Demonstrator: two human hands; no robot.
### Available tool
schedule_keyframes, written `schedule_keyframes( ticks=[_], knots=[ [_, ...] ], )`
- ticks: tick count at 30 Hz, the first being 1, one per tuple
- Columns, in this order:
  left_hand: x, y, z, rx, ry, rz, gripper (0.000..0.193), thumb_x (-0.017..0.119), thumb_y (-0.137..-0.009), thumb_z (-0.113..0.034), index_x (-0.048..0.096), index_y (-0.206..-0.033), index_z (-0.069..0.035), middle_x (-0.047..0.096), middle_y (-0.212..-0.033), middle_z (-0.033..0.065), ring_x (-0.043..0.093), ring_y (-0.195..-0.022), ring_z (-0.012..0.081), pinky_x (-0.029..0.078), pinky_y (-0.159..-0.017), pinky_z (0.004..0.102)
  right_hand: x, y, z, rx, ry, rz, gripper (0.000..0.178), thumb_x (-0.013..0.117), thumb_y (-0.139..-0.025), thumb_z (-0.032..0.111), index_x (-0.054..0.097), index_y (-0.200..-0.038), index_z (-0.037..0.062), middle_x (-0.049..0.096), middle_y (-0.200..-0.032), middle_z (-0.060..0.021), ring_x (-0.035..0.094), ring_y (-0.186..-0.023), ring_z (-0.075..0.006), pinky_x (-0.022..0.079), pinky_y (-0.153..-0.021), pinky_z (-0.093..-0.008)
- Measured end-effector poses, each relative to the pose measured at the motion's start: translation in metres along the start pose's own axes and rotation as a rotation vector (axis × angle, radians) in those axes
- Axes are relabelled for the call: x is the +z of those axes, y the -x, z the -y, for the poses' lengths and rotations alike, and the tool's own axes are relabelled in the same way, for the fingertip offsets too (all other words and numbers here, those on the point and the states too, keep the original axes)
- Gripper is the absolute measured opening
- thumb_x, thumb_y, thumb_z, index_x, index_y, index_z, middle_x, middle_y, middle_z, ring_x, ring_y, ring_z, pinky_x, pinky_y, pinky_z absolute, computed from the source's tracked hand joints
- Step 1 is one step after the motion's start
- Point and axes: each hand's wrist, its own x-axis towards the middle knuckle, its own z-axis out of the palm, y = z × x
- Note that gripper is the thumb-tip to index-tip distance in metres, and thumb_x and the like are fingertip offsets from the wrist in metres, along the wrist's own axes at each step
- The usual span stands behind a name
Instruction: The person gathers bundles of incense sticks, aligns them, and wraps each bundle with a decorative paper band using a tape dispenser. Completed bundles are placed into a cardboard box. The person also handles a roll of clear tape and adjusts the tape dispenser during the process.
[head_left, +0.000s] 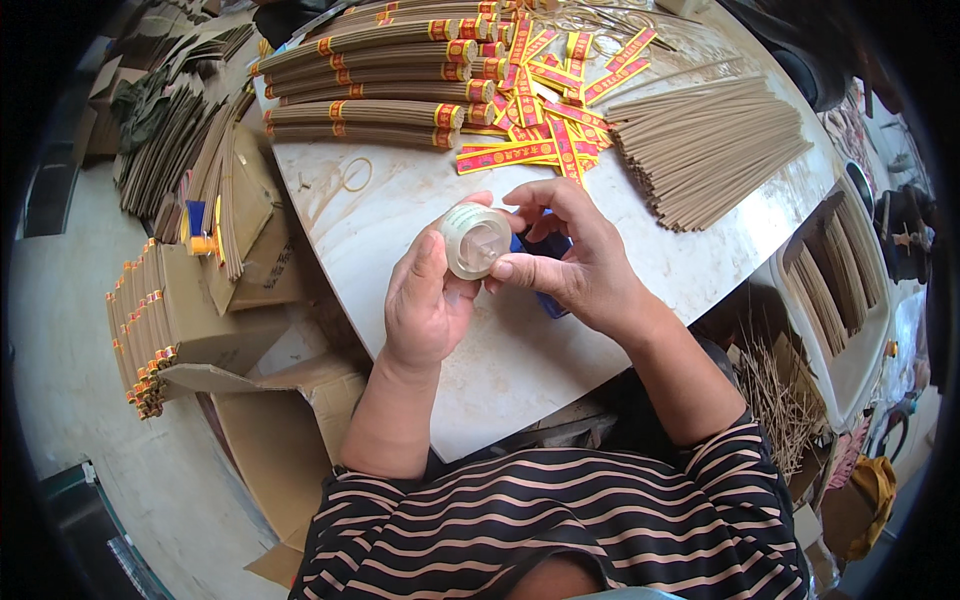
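My left hand (424, 300) is closed round a roll of clear tape (459, 232), with its round opening turned up toward me. My right hand (575, 255) is closed at the roll's right side, thumb pressed to the rim and fingers curled. Whether it pinches the tape's loose end cannot be made out. Partly hidden behind my right hand, a blue object (550, 305), perhaps a tape dispenser, rests on the white table (400, 190). Beyond my hands lie red and yellow paper bands (535, 150) in a loose heap.
Banded bundles of brown incense sticks (370, 90) are stacked at the far left of the table. Loose sticks (710, 150) are spread at the right. A rubber band (356, 174) lies near the left edge. Cardboard boxes (290, 440) stand left; a white bin (870, 370) of sticks stands right.
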Motion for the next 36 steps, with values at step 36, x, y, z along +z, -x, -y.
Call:
schedule_keyframes(
  ticks=[36],
  knots=[
    [0.017, 0.007, 0.005, -0.05, -0.028, 0.088, 0.059, 0.033, -0.094, -0.042, 0.029, -0.133, 0.001, 0.052, -0.104, 0.0093, 0.051, -0.082, 0.0141, 0.042, -0.07, 0.026, -0.008, 0.002, 0.007, 0.432, -0.703, 0.263, 0.04, 0.064, -0.082, 0.015, 0.05, -0.114, -0.0037, 0.059, -0.083, -0.0062, 0.056, -0.067, -0.0096, 0.048, -0.059, -0.0219]
  ],
)
